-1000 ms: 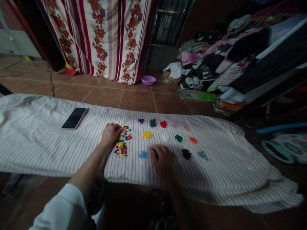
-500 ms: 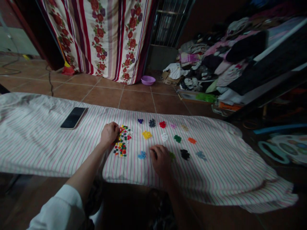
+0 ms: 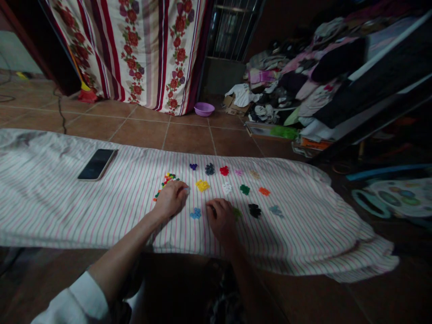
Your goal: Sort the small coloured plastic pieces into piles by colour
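My left hand (image 3: pixel 171 198) is closed in a pinch, its fingertips just left of the yellow pile (image 3: pixel 202 185). A tiny pale piece seems to show at the fingertips, too small to make out. Under and behind this hand lies a mixed heap of small coloured pieces (image 3: pixel 168 178), partly hidden. My right hand (image 3: pixel 221 218) rests with curled fingers between the light blue pile (image 3: pixel 195 213) and the light green pile (image 3: pixel 237 213), which it partly covers. What its fingers hold, if anything, is hidden. Nearby lie a white pile (image 3: pixel 227 187) and a black pile (image 3: pixel 254 210).
More single-colour piles, including red (image 3: pixel 224 170), dark green (image 3: pixel 245 189), orange (image 3: pixel 264 191) and grey (image 3: pixel 276 211), lie on the striped cloth (image 3: pixel 135 180). A phone (image 3: pixel 97 164) lies at left. Beyond are a purple basin (image 3: pixel 204 109) and heaped clothes (image 3: pixel 300 83).
My left hand has moved right from the mixed heap towards the yellow pile, still pinched. My right hand keeps its place among the piles. The whole view has shifted slightly.
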Demonstrator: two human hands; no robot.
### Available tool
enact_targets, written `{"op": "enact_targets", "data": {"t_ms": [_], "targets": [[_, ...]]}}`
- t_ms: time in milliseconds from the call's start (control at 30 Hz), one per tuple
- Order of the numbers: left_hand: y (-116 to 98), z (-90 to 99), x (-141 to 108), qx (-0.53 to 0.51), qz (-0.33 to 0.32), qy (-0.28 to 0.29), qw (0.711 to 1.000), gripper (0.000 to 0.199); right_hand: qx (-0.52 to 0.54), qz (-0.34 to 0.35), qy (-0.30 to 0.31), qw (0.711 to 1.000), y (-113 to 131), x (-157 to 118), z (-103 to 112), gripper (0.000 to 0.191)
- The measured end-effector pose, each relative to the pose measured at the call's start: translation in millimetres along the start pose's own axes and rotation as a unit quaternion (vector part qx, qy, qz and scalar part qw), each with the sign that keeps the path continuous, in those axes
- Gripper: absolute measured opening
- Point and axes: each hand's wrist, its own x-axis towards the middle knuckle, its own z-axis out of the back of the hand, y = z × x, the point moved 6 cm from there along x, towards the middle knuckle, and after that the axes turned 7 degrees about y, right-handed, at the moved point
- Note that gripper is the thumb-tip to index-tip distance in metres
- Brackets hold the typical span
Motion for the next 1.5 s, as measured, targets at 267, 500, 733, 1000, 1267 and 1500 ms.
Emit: {"op": "enact_targets", "data": {"t_ms": [267,500,733,1000,1267,1500], "targets": [[-21.1,-37.0,-19.5,-0.002,-0.088,0.094,0.992,0.021,-0.002,-0.002,0.009,1.000,0.3,0.6,-0.1,0.019],[-30.1,-48.3,-26.3,0.022,-0.105,0.090,0.990,0.025,0.003,-0.002,0.012,1.000,-0.7,0.0,-1.4,0.019],[-32.6,-50.4,-26.8,0.034,-0.111,0.076,0.990,0.026,0.006,-0.002,0.011,1.000,-1.3,0.2,-2.4,0.020],[-29.6,-51.1,-26.6,-0.003,-0.139,0.069,0.988,0.032,0.002,0.005,0.003,1.000,-1.4,-0.2,-1.5,0.020],[-22.6,-47.2,-23.3,-0.033,-0.130,0.067,0.989,0.039,0.012,0.003,0.011,1.000,-0.7,0.1,-1.9,0.018],[-24.7,-38.1,-29.7,0.021,-0.123,0.117,0.985,0.040,0.021,0.011,-0.011,1.000,2.0,0.1,0.1,0.019]]}}
